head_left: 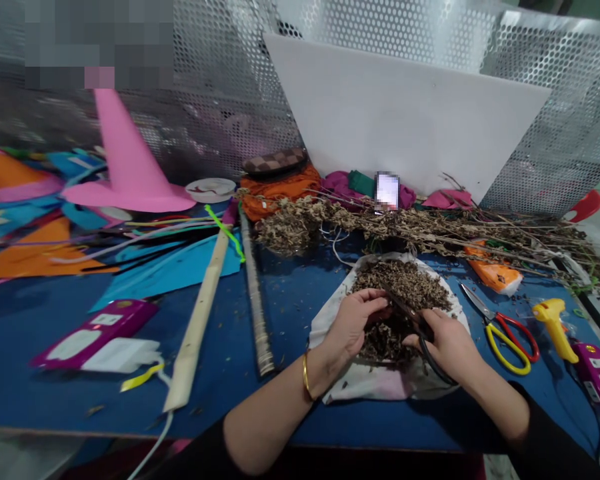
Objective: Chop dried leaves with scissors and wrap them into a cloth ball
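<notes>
My right hand (pixel 447 343) is closed on a pair of dark-handled scissors (pixel 405 308), whose blades point up and left. Close to the blade tips, my left hand (pixel 355 320) pinches its thumb and fingertips together; whatever lies between them is too dark and small to make out. Both hands are over a heap of dried, crumbled plant bits (pixel 415 283). The heap rests on a white cloth (pixel 330 320) spread on the blue table. A gold bangle circles my left wrist.
Red-and-yellow scissors (pixel 503 333) and a yellow glue gun (pixel 555 327) lie at right. Dried stalks (pixel 430 227) stretch behind, near a lit phone (pixel 387 192). Leftward are a wooden stick (pixel 200 313), a grey rod (pixel 255 300), a purple device (pixel 97 327) and a pink cone hat (pixel 125 153).
</notes>
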Available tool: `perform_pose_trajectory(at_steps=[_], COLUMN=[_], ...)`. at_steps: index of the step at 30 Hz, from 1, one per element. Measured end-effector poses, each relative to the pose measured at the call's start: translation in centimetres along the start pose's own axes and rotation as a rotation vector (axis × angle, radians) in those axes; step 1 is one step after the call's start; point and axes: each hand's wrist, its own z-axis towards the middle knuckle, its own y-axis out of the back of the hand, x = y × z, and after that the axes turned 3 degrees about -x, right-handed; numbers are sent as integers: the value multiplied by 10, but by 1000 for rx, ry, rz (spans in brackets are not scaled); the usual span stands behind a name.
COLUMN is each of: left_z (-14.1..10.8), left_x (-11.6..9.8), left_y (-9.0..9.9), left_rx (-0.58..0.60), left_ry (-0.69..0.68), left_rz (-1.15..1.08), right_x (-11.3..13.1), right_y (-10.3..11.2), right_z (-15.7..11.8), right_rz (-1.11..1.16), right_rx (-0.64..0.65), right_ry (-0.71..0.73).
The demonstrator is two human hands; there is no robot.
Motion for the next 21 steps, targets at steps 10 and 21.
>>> perform_pose_trajectory(at_steps=[10, 21], left_z=[-1, 5], left_x=[-1, -6], left_y=[1, 5], left_rx=[28, -26], left_ry=[4, 13], left_rz=[65, -74], right_x=[0, 3], right_y=[1, 6], right_z=[0, -2], right_rz=[-6, 21], right_rx=[-15, -25], right_ry=[-32, -72])
